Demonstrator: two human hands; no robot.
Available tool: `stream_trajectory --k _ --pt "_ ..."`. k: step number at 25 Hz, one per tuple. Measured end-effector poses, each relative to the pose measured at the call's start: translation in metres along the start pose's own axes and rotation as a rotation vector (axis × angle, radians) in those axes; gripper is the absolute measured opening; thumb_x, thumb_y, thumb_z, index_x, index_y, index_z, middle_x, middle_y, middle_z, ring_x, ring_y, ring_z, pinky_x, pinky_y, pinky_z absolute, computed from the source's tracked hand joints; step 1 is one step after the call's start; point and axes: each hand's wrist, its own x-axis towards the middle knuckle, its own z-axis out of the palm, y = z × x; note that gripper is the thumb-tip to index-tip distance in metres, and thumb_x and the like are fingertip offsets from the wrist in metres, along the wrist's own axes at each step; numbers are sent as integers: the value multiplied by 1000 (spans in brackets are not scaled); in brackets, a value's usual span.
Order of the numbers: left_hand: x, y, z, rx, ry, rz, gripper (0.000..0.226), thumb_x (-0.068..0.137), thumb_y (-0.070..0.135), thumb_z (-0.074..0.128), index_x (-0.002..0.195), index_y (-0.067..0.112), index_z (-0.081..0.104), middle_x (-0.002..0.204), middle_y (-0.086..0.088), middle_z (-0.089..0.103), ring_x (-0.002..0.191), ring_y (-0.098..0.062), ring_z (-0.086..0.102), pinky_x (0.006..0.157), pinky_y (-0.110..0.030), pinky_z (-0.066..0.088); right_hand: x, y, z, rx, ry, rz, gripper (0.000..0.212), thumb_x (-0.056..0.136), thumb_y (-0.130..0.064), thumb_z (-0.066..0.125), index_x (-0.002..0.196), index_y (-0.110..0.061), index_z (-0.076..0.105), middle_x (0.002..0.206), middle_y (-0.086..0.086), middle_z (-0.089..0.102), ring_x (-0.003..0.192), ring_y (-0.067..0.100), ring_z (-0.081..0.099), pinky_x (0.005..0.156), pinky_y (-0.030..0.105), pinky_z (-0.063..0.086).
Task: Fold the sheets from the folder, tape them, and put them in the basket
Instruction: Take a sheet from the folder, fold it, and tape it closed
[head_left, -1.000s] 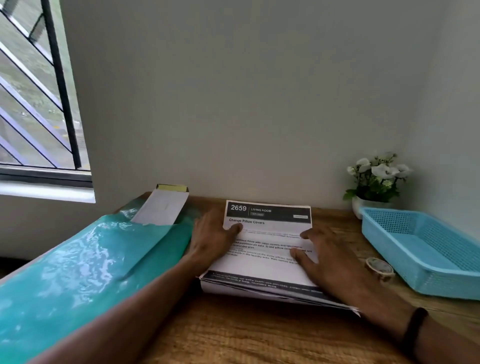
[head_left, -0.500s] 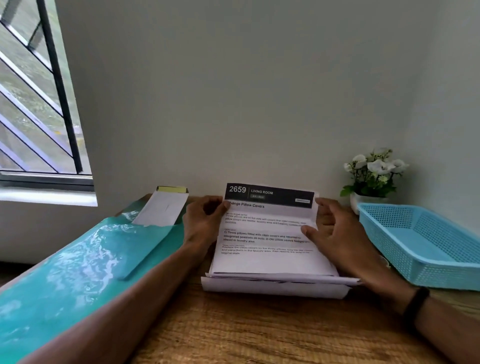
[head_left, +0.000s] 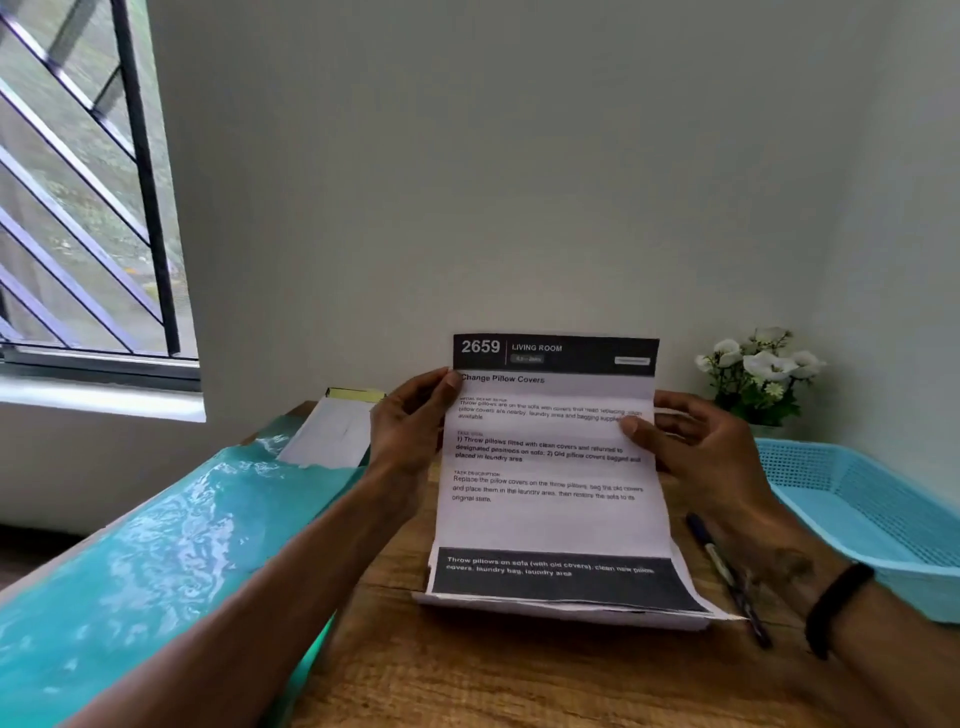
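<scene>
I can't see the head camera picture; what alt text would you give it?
Two hands, left hand and right hand, hold up a printed sheet over a wooden table. A teal folder lies to the left, a blue basket and white flowers to the right.

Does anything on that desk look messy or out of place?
Only small things. The stack of sheets under the lifted sheet is unevenly squared, with edges and a corner jutting out. A pen lies loose and slanted beside it. Nothing looks spilled or torn.
</scene>
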Motion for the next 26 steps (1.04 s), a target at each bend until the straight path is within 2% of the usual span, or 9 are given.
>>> stream_trajectory --k 2,6,10,12,16,19,22,24,26 --pt "-2 2 1 -3 -46 -45 35 91 29 75 121 10 72 111 -15 78 96 -36 76 87 -52 62 -2 -1 0 132 -18 35 30 80 -16 86 105 -27 73 103 7 81 93 29 79 89 55 62" --pt "-13 7 5 116 -258 -154 39 93 31 72 125 10 66 114 -19 77 102 -44 74 89 -59 61 -4 1 2 321 10 118 35 78 -5 85 110 -12 73 102 17 80 100 42 76 98 61 56" --pt "-19 9 10 170 -284 -157 29 96 18 69 125 13 65 110 -17 78 93 -41 76 76 -49 66 -4 -3 -4 366 -58 160 44 82 1 80 123 -13 68 106 18 79 99 41 76 95 61 57" --pt "-16 7 9 177 -283 -143 32 98 12 66 130 16 61 114 -16 77 94 -41 76 75 -49 66 -4 -3 -5 345 -105 154 44 87 5 73 126 -15 65 108 18 79 101 42 75 94 60 58" --pt "-13 6 8 93 -333 -140 33 101 -1 53 128 18 55 113 -18 75 82 -32 75 63 -42 65 -4 -5 -8 392 -133 191 35 92 11 62 117 -11 71 110 20 78 97 40 75 90 52 60" --pt "-14 7 11 121 -392 -117 28 103 -4 44 113 17 60 95 -16 71 68 -24 70 51 -31 59 -2 -6 -13 388 -130 242 26 95 5 59 101 -13 77 107 27 76 81 36 74 79 48 62" --pt "-15 9 11 164 -373 -108 31 100 -3 42 93 14 67 87 -16 67 63 -23 67 50 -27 54 0 -1 -18 437 -150 322 31 97 -9 49 96 -13 80 119 28 72 98 37 67 99 55 53" --pt "-15 8 7 166 -356 -126 32 100 12 42 89 14 72 88 -19 70 71 -29 69 58 -32 56 1 1 -22 480 -156 342 39 96 -23 44 99 -8 80 125 25 72 104 35 63 99 50 51" --pt "-12 5 2 134 -346 -126 43 99 26 36 94 10 75 97 -22 71 86 -37 68 71 -38 56 0 -2 -21 467 -172 333 38 96 -36 53 103 -9 79 118 19 74 99 31 65 89 44 51"
